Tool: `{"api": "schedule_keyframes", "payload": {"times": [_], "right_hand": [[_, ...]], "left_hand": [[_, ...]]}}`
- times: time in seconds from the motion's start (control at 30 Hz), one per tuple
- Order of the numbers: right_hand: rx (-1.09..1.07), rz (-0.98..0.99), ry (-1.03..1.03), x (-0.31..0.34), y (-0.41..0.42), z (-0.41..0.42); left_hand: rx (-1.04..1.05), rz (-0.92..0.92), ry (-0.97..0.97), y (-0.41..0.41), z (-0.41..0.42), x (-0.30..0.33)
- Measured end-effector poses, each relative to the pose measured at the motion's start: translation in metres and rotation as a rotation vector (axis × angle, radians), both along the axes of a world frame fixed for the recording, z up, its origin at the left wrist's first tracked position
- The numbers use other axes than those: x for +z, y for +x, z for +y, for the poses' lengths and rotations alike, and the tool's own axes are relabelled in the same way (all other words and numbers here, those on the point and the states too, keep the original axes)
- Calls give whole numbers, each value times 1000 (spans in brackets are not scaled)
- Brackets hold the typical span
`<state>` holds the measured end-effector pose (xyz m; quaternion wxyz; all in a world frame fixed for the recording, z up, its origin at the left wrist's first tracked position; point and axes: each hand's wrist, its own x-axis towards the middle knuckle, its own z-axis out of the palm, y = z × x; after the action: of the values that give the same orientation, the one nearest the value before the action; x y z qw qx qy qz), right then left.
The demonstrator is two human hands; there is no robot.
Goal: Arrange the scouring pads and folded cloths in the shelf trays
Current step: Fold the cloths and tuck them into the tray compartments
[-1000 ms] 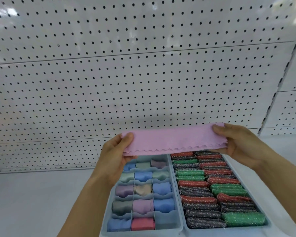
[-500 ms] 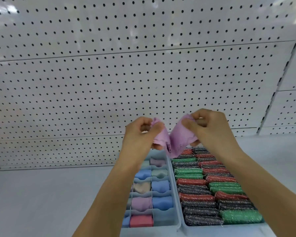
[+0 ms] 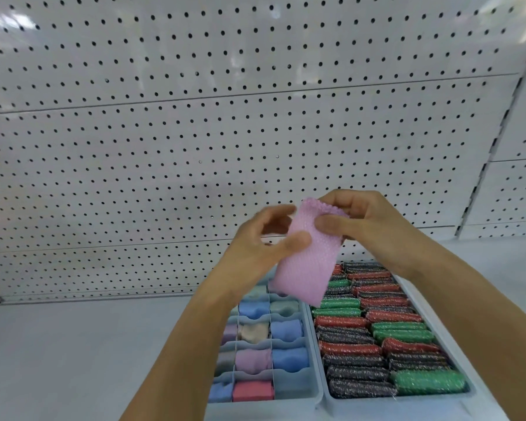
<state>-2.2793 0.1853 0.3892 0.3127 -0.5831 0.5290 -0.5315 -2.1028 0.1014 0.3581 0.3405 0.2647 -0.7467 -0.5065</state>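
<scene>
Both hands pinch a folded pink cloth (image 3: 308, 253): right hand (image 3: 365, 226) fingers curl around its top, left hand (image 3: 268, 241) thumb presses its side. Its long axis hangs down toward the divided tray (image 3: 315, 387) directly below the fingers.

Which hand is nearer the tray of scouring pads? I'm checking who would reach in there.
Right. The right hand is above that tray's far end, pinching the pink cloth; the left hand holds the cloth over the divided tray.
</scene>
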Motion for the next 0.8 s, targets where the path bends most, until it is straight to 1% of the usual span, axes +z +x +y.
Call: {"api": "schedule_keyframes", "payload": {"times": [0.03, 0.07, 0.13, 0.23, 0.27, 0.3, 0.37, 0.47, 0.53, 0.6, 0.77, 0.8], "right_hand": [[38, -11, 21, 1, -3, 0], [63, -33, 38, 2, -4, -1], [78, -136, 41, -1, -5, -3], [131, -501, 21, -20, -4, -6], [167, -564, 43, -28, -1, -5], [191, -563, 88, -35, 3, -3], [181, -484, 164, -45, 11, 1], [25, -419, 151, -45, 17, 1], [-28, -436, 111, -42, 19, 1], [-28, -435, 57, -41, 20, 3], [26, -407, -36, -37, 21, 6], [22, -376, -52, -37, 21, 6]], "left_hand": [[-74, 8, 75, 0, 2, -2], [-96, 36, 116, 0, 5, -4], [-38, 131, 138, -3, 11, -6], [55, 272, 162, -7, 17, -10], [69, 301, 168, -8, 19, -11], [87, 317, 167, -9, 20, -12], [138, 324, 159, -11, 22, -13], [179, 297, 165, -8, 20, -14], [128, 250, 213, -5, 20, -14], [73, 228, 227, -2, 20, -15], [-49, 294, 260, 6, 18, -13], [-71, 304, 284, 7, 18, -12]]}}
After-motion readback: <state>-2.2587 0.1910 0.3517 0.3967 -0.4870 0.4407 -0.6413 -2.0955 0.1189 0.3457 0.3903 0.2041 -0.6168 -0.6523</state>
